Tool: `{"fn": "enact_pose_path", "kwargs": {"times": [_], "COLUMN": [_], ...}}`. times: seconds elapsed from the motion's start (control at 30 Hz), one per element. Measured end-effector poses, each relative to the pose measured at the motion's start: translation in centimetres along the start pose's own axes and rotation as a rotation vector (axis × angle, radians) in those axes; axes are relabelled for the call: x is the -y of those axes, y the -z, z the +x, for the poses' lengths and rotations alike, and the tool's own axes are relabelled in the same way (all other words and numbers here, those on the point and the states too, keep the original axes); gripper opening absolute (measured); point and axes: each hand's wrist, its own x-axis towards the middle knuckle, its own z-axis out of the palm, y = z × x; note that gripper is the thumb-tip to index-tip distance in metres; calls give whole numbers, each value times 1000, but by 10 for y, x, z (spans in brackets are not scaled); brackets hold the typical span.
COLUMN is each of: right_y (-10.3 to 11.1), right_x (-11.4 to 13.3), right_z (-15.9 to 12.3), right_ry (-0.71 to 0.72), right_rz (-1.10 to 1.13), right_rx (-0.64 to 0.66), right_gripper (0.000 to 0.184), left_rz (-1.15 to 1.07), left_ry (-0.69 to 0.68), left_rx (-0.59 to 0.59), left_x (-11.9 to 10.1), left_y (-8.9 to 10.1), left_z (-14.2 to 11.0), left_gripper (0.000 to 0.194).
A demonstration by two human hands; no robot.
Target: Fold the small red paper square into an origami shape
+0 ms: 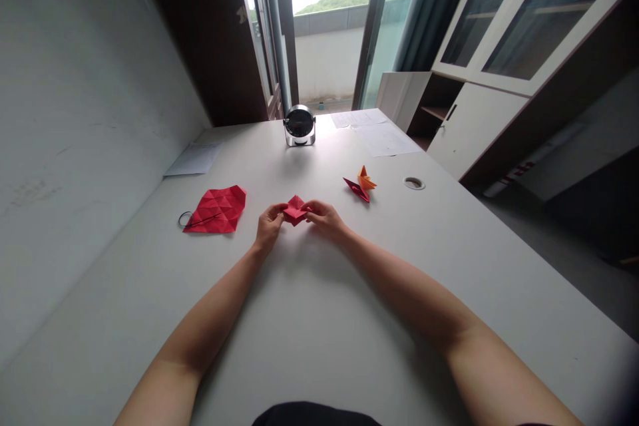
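Observation:
A small piece of folded red paper is held just over the white table, in the middle of the view. My left hand pinches its left corner between thumb and fingers. On the opposite side, my right hand grips the right corner in the same way. The paper has a diamond outline with a point at the top and one at the bottom. My fingertips cover its two side corners.
Creased red paper lies at left with a thin dark cord on it. To the right sit an orange paper figure and a dark red one. A round black-and-silver device stands behind, near paper sheets. A grommet hole is at right.

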Motion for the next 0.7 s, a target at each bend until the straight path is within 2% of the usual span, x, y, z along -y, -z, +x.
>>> {"fn": "enact_pose_path", "kwargs": {"times": [0.13,0.33,0.7], "right_y": [1,0,-2], "right_x": [-6,-4,-5], "right_z": [0,-3,-1], "right_ry": [15,18,7], "right_rz": [-47,-116,-24], "right_rx": [2,-96,-99], "right_gripper": [31,28,28], "left_rz": [6,46,-26], "left_ry": [-2,7,24], "left_rx": [19,78,-55], "left_x": [0,0,7], "left_y": [0,2,5], "left_z": [0,-3,4], "left_gripper": [36,36,35]}}
